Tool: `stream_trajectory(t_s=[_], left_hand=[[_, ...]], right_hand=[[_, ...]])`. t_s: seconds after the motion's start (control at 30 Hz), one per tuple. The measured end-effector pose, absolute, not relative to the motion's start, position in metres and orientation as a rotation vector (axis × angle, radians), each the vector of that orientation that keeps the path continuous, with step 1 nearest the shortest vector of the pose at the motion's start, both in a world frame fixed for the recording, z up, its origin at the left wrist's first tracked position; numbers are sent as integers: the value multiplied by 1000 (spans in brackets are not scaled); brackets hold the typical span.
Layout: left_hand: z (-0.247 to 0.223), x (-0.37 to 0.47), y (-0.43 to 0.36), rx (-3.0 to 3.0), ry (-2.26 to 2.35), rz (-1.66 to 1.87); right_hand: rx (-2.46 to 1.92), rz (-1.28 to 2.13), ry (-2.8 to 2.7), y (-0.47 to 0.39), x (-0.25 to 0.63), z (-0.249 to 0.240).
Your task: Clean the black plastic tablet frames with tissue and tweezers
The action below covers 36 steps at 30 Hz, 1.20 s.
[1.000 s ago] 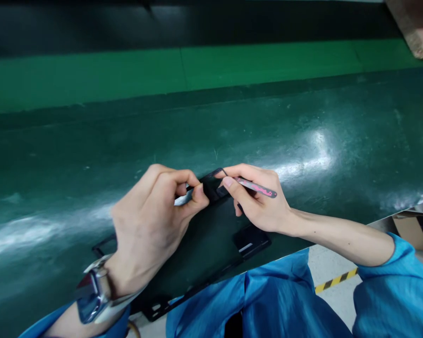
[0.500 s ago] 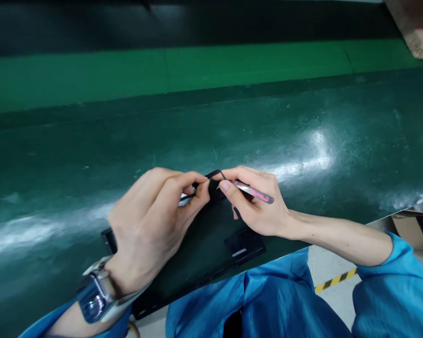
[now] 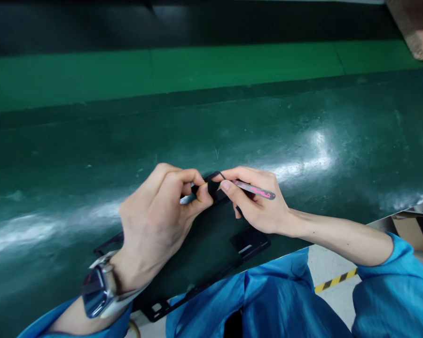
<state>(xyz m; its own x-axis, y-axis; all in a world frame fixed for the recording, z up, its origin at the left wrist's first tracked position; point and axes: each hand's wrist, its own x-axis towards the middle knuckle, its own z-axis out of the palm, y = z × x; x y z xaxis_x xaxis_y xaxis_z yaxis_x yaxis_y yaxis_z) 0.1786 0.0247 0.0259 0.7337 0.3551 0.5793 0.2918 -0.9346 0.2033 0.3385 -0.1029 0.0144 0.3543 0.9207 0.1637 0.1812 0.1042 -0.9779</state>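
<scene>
My left hand is closed, thumb and index finger pinched at the edge of a black frame-like part; whatever lies between those fingertips is too small and dark to make out. Tweezers with pink markings rest in my right hand, gripped between thumb and fingers, their tips near the left fingertips. The black frame lies under both hands and reaches to the table's near edge, its corner with a square hole showing at lower left. Both forearms hide parts of it. A dark block sits on its right side.
The dark green table stretches to both sides, with light glaring off it. Behind it run a brighter green strip and a dark band. A cardboard box stands below right, near yellow-black floor tape.
My left hand has shifted slightly right. The black frame has moved a little, its dark block further right, and its lower-left corner shows more clearly. My right hand is almost unmoved, the tweezers tilted slightly.
</scene>
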Motion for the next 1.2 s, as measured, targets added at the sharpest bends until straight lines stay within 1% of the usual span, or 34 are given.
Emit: stream_trajectory(t_s=[0.4, 0.7, 0.93, 1.2], left_hand=[[28, 174, 26, 2751, 572, 933], [31, 176, 21, 2738, 479, 972], [28, 179, 22, 2839, 530, 918], [28, 174, 26, 2729, 621, 900]], right_hand=[[-1390, 847, -974, -102, 343, 14], [-1408, 783, -1035, -102, 341, 16], [-1392, 790, -1070, -103, 339, 17], [-1412, 817, -983, -102, 343, 16]])
